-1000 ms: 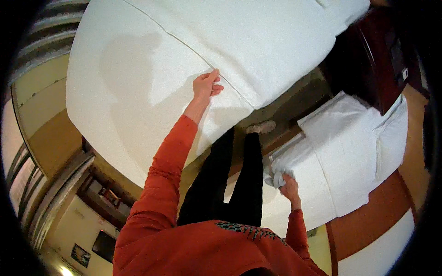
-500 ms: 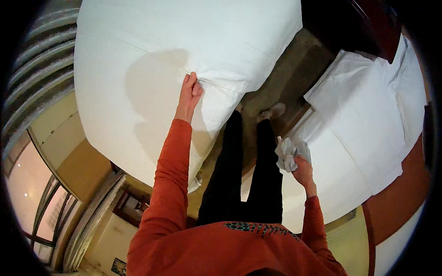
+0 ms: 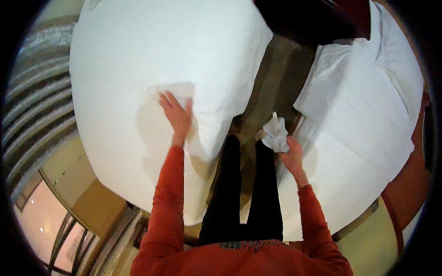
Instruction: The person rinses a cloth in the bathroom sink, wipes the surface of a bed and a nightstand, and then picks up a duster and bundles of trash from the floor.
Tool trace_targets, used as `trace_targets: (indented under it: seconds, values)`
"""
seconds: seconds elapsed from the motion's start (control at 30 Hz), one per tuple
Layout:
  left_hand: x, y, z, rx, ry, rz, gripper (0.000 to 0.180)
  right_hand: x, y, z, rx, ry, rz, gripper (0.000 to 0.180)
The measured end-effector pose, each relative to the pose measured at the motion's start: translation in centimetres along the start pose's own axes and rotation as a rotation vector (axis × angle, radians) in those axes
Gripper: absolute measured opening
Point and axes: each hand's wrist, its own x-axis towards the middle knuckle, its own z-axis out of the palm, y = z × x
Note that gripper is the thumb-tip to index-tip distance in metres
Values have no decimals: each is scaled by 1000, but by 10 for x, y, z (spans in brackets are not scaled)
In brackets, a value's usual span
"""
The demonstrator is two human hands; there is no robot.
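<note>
My left hand point(image 3: 176, 115) is open over the white bed sheet point(image 3: 115, 60) of the left bed, fingers spread. Whether it touches the sheet or hovers just above, I cannot tell. The sheet looks mostly smooth around it, and the hand's shadow falls there. In my right hand point(image 3: 292, 155) is a crumpled white cloth point(image 3: 275, 134) with a small tag sticking up. That hand is closed on the cloth's edge, above the gap between the beds and beside my right leg.
A second bed with white bedding point(image 3: 340, 152) stands at the right. Between the beds runs a narrow strip of dark floor point(image 3: 276, 73). A dark red wooden cabinet point(image 3: 322, 18) blocks its far end. Grey curtains point(image 3: 41, 87) hang at the left.
My left hand has let go of a pinched fold of the sheet and opened flat. The crease there has smoothed out. My right hand has moved slightly up and left with the cloth.
</note>
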Motion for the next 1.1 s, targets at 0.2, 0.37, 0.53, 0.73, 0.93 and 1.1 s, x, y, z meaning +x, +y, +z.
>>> trace_targets:
  seconds: [0.2, 0.37, 0.53, 0.73, 0.93, 1.1]
  values:
    - [-94, 48, 33, 94, -259, 129, 70, 119, -85, 37, 117, 435, -348, 30]
    - [-102, 39, 44, 132, -123, 243, 63, 208, -31, 147, 68, 280, -215, 48]
    - [-94, 73, 50, 178, -162, 263, 59, 194, 104, 226, 256, -54, 329, 40]
    - [-140, 144, 36, 293, -690, 412, 49, 29, 156, 180, 427, -383, 491, 52]
    - [-184, 225, 45, -191, -1180, 489, 34, -37, 126, -73, 564, -43, 262, 48]
    - [-150, 263, 55, -215, -1139, 410, 30, -74, 208, -276, 110, 411, 287, 42]
